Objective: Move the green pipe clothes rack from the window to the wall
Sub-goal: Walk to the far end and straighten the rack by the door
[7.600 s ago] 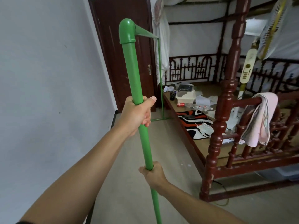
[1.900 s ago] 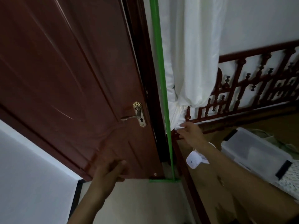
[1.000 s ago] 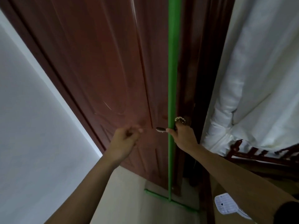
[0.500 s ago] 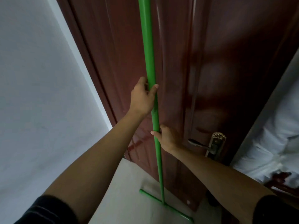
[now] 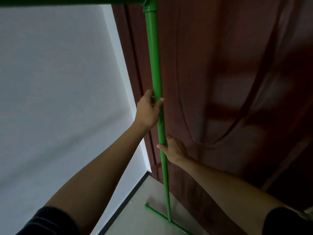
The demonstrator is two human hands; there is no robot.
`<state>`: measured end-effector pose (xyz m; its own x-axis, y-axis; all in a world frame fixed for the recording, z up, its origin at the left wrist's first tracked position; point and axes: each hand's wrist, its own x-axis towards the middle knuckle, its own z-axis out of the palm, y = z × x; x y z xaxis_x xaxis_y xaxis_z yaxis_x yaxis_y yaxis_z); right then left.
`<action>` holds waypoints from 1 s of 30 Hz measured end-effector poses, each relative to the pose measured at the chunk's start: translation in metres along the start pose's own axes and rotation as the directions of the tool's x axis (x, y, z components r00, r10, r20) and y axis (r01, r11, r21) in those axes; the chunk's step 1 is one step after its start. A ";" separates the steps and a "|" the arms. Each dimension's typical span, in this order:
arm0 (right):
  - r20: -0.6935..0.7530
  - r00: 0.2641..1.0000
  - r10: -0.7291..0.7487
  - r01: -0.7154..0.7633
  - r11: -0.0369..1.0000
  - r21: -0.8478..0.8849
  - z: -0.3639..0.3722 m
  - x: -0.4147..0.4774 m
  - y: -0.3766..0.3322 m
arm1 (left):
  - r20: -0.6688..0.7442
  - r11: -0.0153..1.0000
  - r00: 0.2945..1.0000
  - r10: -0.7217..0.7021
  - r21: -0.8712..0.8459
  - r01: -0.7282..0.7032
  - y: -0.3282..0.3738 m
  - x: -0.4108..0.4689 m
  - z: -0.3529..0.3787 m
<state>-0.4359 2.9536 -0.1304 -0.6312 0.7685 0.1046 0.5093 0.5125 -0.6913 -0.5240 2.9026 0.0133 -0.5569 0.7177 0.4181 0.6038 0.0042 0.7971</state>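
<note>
- Head view, rack: the green pipe clothes rack (image 5: pixel 155 65) presents one upright post that runs nearly vertical through the frame, directly ahead of me. Its long axis is top to bottom. At the top an elbow joins it to the horizontal top bar (image 5: pixel 67 0), which leads off to my left along the upper edge.
- Head view, base: the floor foot (image 5: pixel 162 217) crosses the post's lower end and lies on the pale floor (image 5: pixel 149 192), just in front of the dark red door (image 5: pixel 228 99). The white wall (image 5: pixel 59 82) lies to the left of the post — that is the direction the rack has to go, in my judgement.
- Head view, left hand (image 5: pixel 147 111): closed around the post from its left side, thumb across the front, at about mid-height. It is the upper grip.
- Head view, right hand (image 5: pixel 172 148): placed on the post from its right side, below the left hand, fingers hooked behind the pipe. Whether it is fully closed I cannot tell, since the pipe hides the fingertips.
- Relation to the grip: the post passes through both hands — most of its length and the top bar lie above my left hand, the foot well below my right.
- Coming move, as a judgement: shift the post leftward while keeping it vertical; the upper hand steers, the lower one holds the foot from swinging into the door.
</note>
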 end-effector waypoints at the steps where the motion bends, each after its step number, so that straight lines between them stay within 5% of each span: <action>1: 0.004 1.000 -0.007 0.007 1.000 -0.002 0.008 0.010 -0.006 | -0.003 1.000 1.000 -0.011 0.003 0.011 -0.008 0.007 -0.007; 10: 0.107 0.984 -0.142 0.140 0.990 0.030 0.063 0.099 -0.048 | -0.100 0.991 0.989 -0.107 0.072 0.114 -0.063 0.071 -0.057; 19: 0.257 0.887 -0.384 0.395 0.919 0.009 0.094 0.169 -0.071 | -0.161 0.962 0.958 -0.238 0.094 0.255 -0.093 0.110 -0.095; 30: 0.214 0.890 -0.403 0.364 0.909 0.202 0.117 0.155 -0.039 | -0.238 0.960 0.961 -0.141 0.203 0.192 -0.094 0.090 -0.065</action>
<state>-0.6222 3.0082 -0.1709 -0.8924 0.3946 0.2186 0.1152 0.6678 -0.7353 -0.6681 2.9219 0.0044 -0.7562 0.5235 0.3925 0.5890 0.2832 0.7569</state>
